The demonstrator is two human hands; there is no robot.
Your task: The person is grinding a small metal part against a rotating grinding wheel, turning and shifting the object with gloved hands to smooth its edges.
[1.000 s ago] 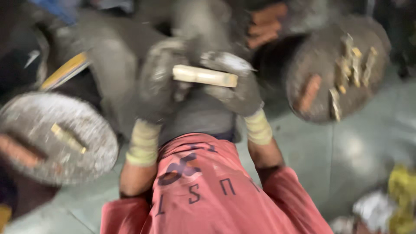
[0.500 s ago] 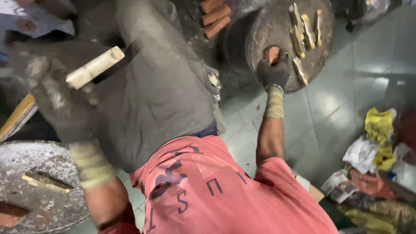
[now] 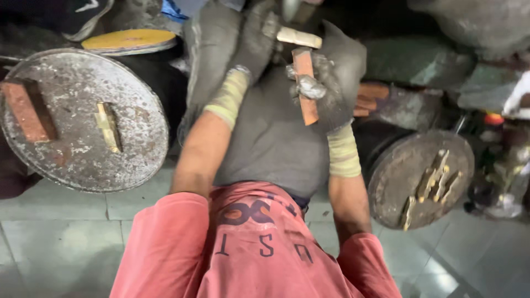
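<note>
Both my hands wear dirty grey gloves with pale cuffs and are raised together over my grey-trousered lap. My left hand [image 3: 255,41] grips one end of a pale brass-coloured bar [image 3: 298,37], which points to the right. My right hand [image 3: 333,83] holds a reddish copper-coloured bar [image 3: 305,83] upright, thumb across its middle. The top of the copper bar sits just under the pale bar, close to it or touching; I cannot tell which.
A round grey metal tray [image 3: 83,160] at the left carries a reddish block [image 3: 25,110] and a pale bar [image 3: 107,127]. Another round tray [image 3: 397,165] at the right holds several pale bars [image 3: 433,176]. Reddish bars [image 3: 367,99] lie behind it. Grey floor tiles [image 3: 55,243] lie below.
My right hand left the right tray and came to the middle holding a reddish bar. My left hand brought the pale bar in from the left to meet it.
</note>
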